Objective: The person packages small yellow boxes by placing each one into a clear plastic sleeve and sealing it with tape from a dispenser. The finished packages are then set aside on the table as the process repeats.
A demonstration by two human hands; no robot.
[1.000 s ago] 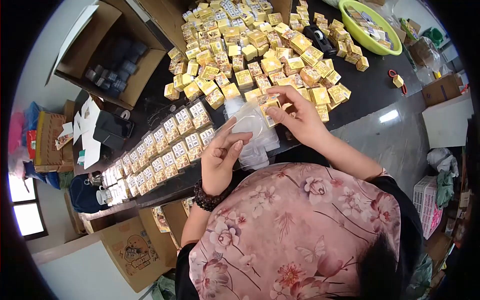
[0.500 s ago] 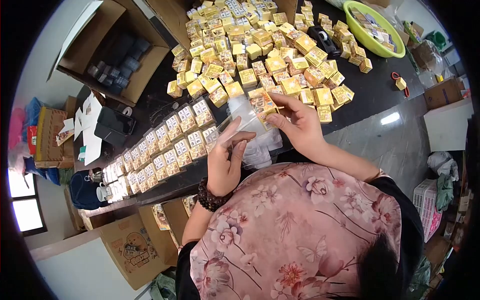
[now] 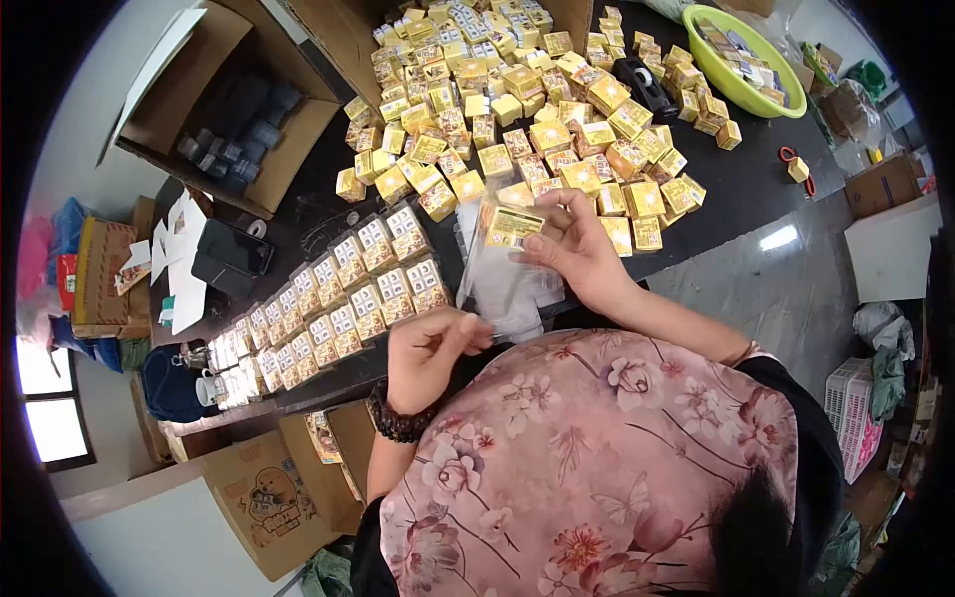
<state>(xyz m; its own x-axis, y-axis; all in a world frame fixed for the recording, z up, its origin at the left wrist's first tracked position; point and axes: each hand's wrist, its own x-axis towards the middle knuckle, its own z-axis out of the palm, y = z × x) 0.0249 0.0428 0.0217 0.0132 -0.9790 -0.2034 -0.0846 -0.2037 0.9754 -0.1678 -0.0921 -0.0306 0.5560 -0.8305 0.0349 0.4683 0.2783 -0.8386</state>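
My right hand (image 3: 587, 254) grips a small yellow printed box (image 3: 510, 227) between thumb and fingers. Around or against this box is a clear plastic sleeve (image 3: 476, 261), slanting down towards my left hand (image 3: 430, 353). The left thumb and forefinger are pinched together by the sleeve's lower end; what lies between them is too small to make out. Beneath the hands is a pile of clear, flattened plastic sleeves (image 3: 522, 298). To the left stand two rows of boxes in clear cases (image 3: 366, 303).
Many loose yellow boxes (image 3: 547, 134) spread across the black table beyond my hands. A tape dispenser (image 3: 647, 88), a green basin (image 3: 698, 40) and red scissors (image 3: 811, 184) lie to the right. At left are an open carton (image 3: 288, 164) and a black phone-like device (image 3: 231, 254).
The yellow box has turned and shifted slightly left, its barcode side now showing. My left hand has moved down and left from the upper part of the sleeve, its fingers curling in.
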